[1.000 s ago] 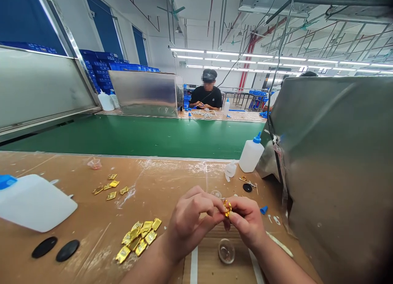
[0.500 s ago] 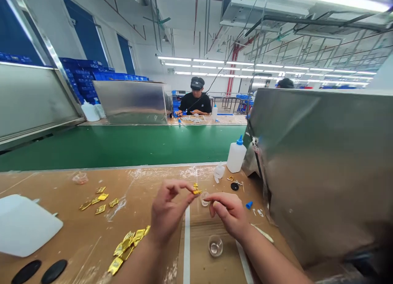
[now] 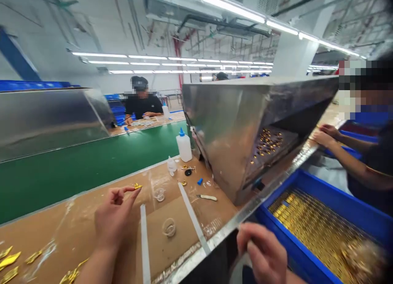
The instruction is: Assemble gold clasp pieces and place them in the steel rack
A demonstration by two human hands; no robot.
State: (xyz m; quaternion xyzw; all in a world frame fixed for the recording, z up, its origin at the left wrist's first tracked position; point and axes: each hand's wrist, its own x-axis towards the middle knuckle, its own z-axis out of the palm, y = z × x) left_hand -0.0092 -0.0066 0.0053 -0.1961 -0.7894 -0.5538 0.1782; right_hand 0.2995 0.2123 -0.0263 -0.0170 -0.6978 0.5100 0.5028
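Observation:
My left hand (image 3: 112, 218) is raised over the brown-covered bench, with a small shiny gold piece (image 3: 138, 186) pinched between thumb and index finger. Two clear plastic cups, one farther back (image 3: 159, 194) and one nearer (image 3: 168, 227), stand to its right. Past the bench edge, beside a blue crate (image 3: 346, 206), my right hand (image 3: 262, 251) hangs with curled fingers drawn together. Motion blurs it, and I cannot make out what its fingertips hold, if anything. Rows of gold pieces (image 3: 310, 224) lie inside the crate. More gold pieces (image 3: 72, 273) rest left of my left forearm.
A metal hood (image 3: 227, 128) rises at the right, with gold parts (image 3: 269, 142) under it. A blue-capped bottle (image 3: 184, 148), a black disc (image 3: 188, 172) and a pale-handled tool (image 3: 207, 198) are on the bench. At far right sits a co-worker (image 3: 373, 153); another (image 3: 143, 103) is across the green belt.
The view has swung right, bringing the crate and a nearby co-worker into sight. My right hand has left the spot by the left hand and moved over toward the crate.

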